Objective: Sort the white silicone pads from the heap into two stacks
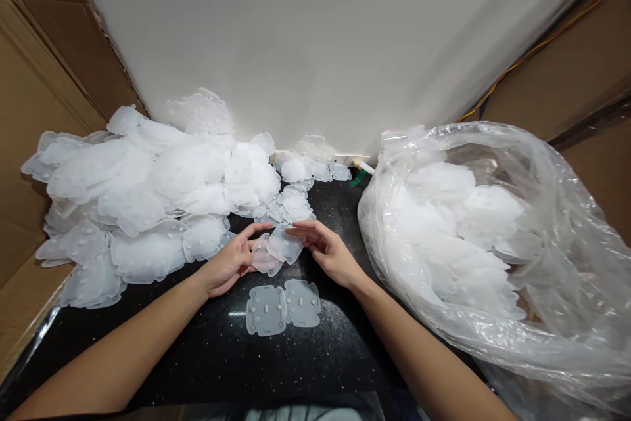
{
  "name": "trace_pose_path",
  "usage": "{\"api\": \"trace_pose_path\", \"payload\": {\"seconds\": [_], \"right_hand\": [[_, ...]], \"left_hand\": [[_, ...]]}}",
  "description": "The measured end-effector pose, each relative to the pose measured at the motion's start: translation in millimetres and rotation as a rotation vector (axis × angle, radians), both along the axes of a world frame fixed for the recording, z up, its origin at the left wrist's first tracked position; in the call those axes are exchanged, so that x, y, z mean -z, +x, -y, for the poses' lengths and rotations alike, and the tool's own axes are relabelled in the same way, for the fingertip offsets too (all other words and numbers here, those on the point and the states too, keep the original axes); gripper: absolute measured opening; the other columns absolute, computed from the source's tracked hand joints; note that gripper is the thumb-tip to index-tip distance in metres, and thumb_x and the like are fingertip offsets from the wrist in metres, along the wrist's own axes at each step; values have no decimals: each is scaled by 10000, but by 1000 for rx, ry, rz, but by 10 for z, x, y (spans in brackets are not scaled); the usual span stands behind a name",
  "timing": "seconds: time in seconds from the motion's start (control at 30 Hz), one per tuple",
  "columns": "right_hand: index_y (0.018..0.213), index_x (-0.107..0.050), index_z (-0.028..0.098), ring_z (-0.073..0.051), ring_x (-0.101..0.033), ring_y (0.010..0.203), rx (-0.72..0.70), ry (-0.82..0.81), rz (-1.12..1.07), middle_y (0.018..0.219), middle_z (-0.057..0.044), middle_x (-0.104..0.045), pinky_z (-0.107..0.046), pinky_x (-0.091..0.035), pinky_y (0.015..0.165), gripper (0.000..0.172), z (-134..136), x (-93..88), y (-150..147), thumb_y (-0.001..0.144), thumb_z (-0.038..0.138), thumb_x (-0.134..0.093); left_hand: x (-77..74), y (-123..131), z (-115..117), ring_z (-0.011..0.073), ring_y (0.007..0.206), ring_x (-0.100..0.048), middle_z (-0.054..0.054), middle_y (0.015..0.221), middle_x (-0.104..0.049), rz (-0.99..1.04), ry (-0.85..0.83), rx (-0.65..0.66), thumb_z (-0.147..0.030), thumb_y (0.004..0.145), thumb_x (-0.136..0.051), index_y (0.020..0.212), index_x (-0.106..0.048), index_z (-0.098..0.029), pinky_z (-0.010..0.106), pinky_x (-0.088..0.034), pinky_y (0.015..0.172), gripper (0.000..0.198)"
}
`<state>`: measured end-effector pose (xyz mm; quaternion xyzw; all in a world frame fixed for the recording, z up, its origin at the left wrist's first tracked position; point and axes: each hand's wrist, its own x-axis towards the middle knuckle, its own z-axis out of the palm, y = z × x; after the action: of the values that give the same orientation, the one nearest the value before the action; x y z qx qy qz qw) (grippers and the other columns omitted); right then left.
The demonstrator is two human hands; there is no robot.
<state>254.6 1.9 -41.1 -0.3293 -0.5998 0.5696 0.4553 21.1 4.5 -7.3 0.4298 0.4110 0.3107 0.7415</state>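
Surface: black, glossy.
Bag: right, open.
Pile: left; a knock could topple it.
Left hand: curled around plates.
Right hand: fingertips at their edge, grip unclear.
Plates: overlapped, between hands; slack hold could drop one.

Facing a plain, pale wall; smooth, greyish toward the top, brighter low down. Soft, slanting shadow on its right part. To my left, brown cardboard stands upright, edge meeting the wall. More cardboard on my right, in dimmer light; a thin yellow cable runs slantwise along the seam there. Before me, a black tabletop, flecked with pale specks, glossy enough to catch small glints.
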Motion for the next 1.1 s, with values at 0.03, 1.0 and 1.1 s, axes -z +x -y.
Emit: {"api": "trace_pose_path", "payload": {"seconds": [0.03,1.0,1.1], "right_hand": [[1134,-609,247,-224,-628,1154,38,12,40,1192,-63,-690,-433,-474,987,413,0,-7,-4,750,112,-538],[1006,-662,182,-208,-729,848,50,-592,-351,935,-97,-759,-369,-564,822,531,-81,-25,77,932,639,-401],[960,-642,194,-221,-727,838,54,-574,-346,895,-88,-760,-389,-560,806,478,-80,4,72,906,636,-468]], "left_hand": [[-7,2,-1,214,975,-687,72,1089,-716,0,10,-1,-49,634,-673,1322,-546,-250,327,-511,867,728],[-12,-15,-99,297,1135,-647,174,1160,-711,162,-132,-188,-486,965,-447,1159,-679,-123,453,-478,1024,473],[-6,-28,-97,294,1146,-638,169,1142,-714,166,-127,-177,-495,957,-459,1153,-689,-123,450,-473,1033,479]]}}
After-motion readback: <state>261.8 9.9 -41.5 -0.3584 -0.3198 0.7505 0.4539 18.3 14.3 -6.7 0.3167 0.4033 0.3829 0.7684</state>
